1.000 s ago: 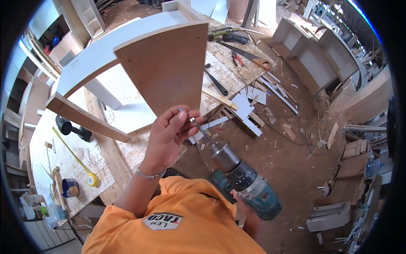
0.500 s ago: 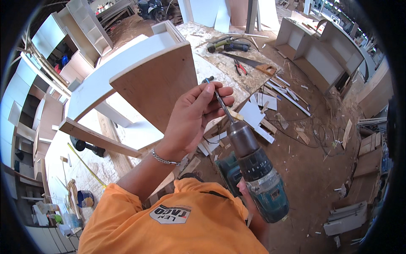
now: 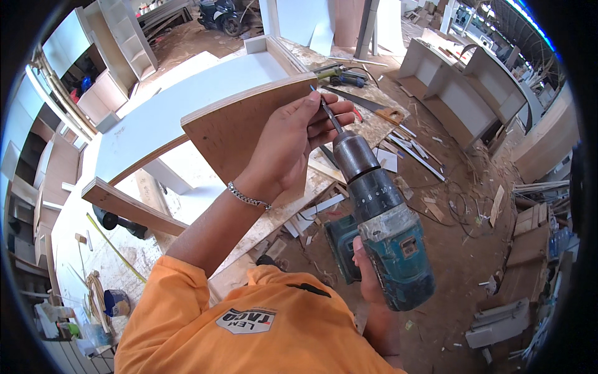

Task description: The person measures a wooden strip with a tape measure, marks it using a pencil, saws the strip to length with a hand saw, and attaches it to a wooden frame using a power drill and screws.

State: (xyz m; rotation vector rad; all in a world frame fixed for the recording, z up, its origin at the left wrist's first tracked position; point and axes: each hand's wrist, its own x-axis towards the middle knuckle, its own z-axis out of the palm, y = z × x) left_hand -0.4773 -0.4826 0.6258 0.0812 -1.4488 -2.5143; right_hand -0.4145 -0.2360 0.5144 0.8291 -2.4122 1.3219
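My right hand (image 3: 369, 274) is wrapped round the handle of a teal and black cordless drill (image 3: 395, 249), which tilts up and leftward. A long drill bit (image 3: 332, 117) sticks out of its dark metal chuck. At the bit's far end, my left hand (image 3: 293, 131) pinches with thumb and forefinger, the other fingers loosely curled. A small blue tip shows at the pinch; whether it belongs to the bit or is a separate piece, I cannot tell. Behind the left hand stands the brown wooden end panel (image 3: 230, 134) of a white-topped cabinet piece (image 3: 193, 93) on the worktable.
Beyond the bit lie a handsaw (image 3: 367, 103) and a green corded tool (image 3: 330, 71). A yellow tape measure strip (image 3: 118, 249) and a blue tub (image 3: 116, 302) are at left. Offcuts and cables litter the floor at right. An open cabinet frame (image 3: 461, 93) stands far right.
Both hands and the drill have shifted slightly within the view, and the drill has turned a little. The bit's tip now appears against the panel's upper right corner. The pinch stays the same.
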